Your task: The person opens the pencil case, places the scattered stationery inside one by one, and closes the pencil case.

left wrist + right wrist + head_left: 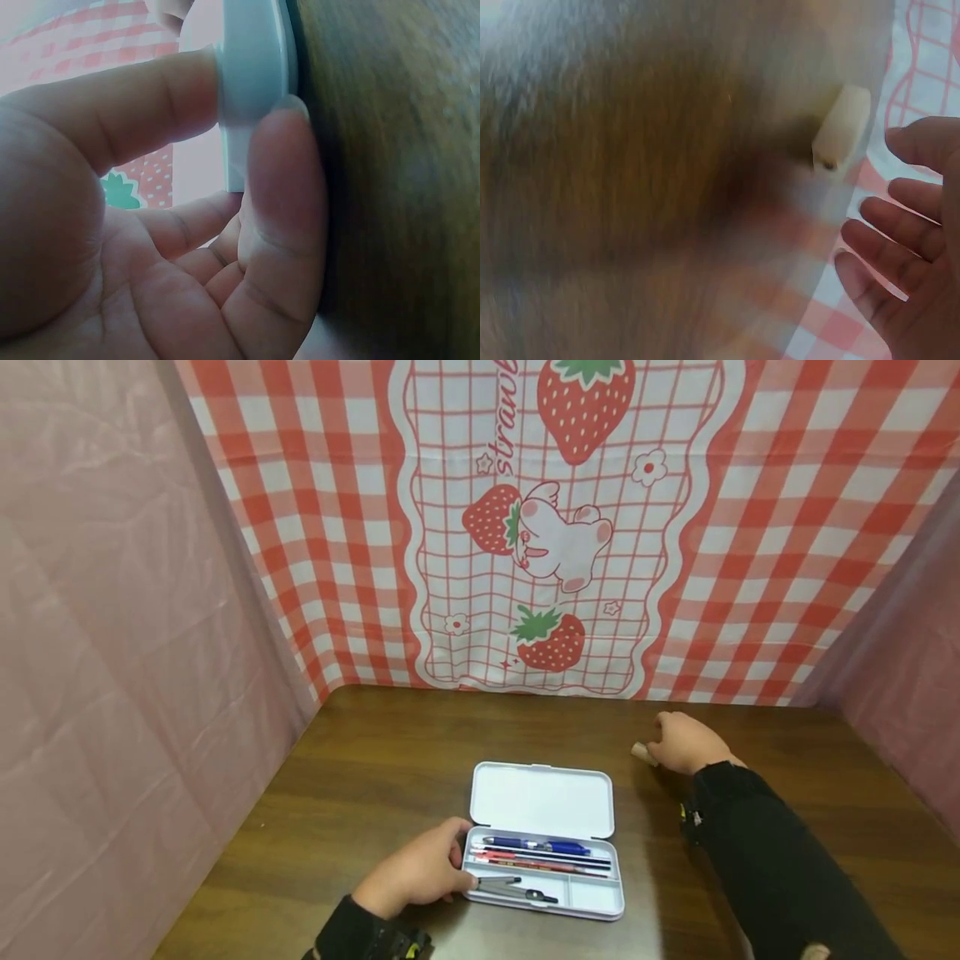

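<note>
A white pencil case lies with its lid folded back on the table. My left hand grips its left end, thumb at the near corner and fingers along the side. Inside the case are a blue pen, several pencils and a grey compass. Farther back on the right, my right hand reaches over the table beside a small beige block, perhaps an eraser. In the right wrist view its fingers are spread and slightly bent, with a gap to the block.
The brown wooden table runs back to a red-and-white checked strawberry cloth. Pale pink curtains hang at both sides. A compartment at the case's near right shows its bare floor.
</note>
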Tool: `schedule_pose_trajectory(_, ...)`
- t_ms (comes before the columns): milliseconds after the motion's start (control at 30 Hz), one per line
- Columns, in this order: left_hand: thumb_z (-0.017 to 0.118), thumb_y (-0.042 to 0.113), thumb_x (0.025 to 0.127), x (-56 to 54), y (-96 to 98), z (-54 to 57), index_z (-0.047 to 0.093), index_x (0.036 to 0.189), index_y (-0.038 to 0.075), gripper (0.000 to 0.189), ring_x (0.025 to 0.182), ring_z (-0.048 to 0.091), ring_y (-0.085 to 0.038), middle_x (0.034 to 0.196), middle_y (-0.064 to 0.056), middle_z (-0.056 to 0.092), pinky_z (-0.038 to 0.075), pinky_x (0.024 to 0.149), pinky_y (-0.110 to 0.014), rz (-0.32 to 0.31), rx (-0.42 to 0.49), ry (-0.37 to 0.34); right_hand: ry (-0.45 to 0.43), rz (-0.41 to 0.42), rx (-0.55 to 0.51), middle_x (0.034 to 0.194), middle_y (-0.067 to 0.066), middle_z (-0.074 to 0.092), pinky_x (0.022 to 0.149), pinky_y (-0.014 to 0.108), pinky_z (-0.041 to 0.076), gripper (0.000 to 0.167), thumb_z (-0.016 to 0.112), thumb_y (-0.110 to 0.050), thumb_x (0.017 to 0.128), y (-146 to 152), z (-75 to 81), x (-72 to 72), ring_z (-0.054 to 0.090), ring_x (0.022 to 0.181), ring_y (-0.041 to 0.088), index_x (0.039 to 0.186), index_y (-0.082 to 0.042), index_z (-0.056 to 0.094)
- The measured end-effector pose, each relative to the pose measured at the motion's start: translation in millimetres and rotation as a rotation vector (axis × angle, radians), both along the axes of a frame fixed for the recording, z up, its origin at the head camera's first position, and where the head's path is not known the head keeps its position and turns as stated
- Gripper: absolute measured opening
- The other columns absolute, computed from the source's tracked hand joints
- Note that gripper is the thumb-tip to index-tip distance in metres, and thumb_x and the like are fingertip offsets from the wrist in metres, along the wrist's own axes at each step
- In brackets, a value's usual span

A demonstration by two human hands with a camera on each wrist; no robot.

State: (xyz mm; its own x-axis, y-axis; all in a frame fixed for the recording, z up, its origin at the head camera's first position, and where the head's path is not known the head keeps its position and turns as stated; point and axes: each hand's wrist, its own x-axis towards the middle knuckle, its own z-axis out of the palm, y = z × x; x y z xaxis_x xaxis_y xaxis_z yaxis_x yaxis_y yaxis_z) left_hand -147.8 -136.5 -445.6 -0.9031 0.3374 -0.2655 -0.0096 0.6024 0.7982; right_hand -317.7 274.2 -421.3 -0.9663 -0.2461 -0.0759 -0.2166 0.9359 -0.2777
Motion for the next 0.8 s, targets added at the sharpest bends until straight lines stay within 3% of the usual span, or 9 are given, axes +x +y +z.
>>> schedule_pose_trajectory(67,0.083,0.004,0.083,-0.3,1.7,0.8,0.053,0.132,0.002,0.058,0.06,0.059,-0.023,0.083,-0.01,0.057,0.05,0.053,-0.034,0.002,-0.008,-0.002,-0.004,0.017,0.011,0.124,0.036,0.06,0.097,0.064,0.046,0.059,0.067,-0.029,0.099,-2.9,-3.0,0.8,0.058,0.115,0.051,0.132,0.018,0.052)
schedule_pose_trajectory(167,0.084,0.005,0.083,-0.7,4.0,2.0,0.053,0.132,0.003,0.057,0.061,0.059,-0.023,0.083,-0.01,0.058,0.049,0.053,-0.034,-0.001,-0.017,-0.003,0.008,0.037,0.023,0.1,0.025,0.066,0.088,0.057,0.05,0.042,0.067,-0.028,0.099,-4.8,-8.3,1.6,0.064,0.093,0.041,0.113,0.012,0.062)
schedule_pose_trajectory(300,0.084,0.005,0.084,-1.8,5.2,2.3,0.053,0.132,0.004,0.057,0.062,0.06,-0.023,0.083,-0.01,0.058,0.049,0.054,-0.034,-0.001,-0.025,-0.01,0.031,0.048,0.019,0.077,0.007,0.058,0.074,0.048,0.047,0.023,0.067,-0.023,0.099,-4.7,-10.6,3.2,0.053,0.071,0.027,0.09,-0.002,0.063)
schedule_pose_trajectory(600,0.083,0.004,0.084,-2.2,2.7,0.3,0.052,0.134,0.002,0.058,0.063,0.06,-0.024,0.084,-0.011,0.058,0.051,0.055,-0.035,-0.002,-0.01,-0.022,0.062,0.082,0.021,0.072,0.004,0.052,0.068,0.042,0.043,0.025,0.068,-0.025,0.099,-7.9,-2.9,3.8,0.05,0.067,0.023,0.084,-0.008,0.059)
schedule_pose_trajectory(800,0.082,0.003,0.085,-2.0,-0.1,-1.2,0.051,0.134,0.001,0.059,0.062,0.059,-0.023,0.084,-0.011,0.057,0.051,0.054,-0.035,-0.013,0.013,-0.011,0.037,0.043,-0.103,0.08,0.005,0.058,0.072,0.043,0.048,0.028,0.069,-0.034,0.099,-17.0,12.3,9.7,0.054,0.074,0.025,0.096,-0.007,0.063)
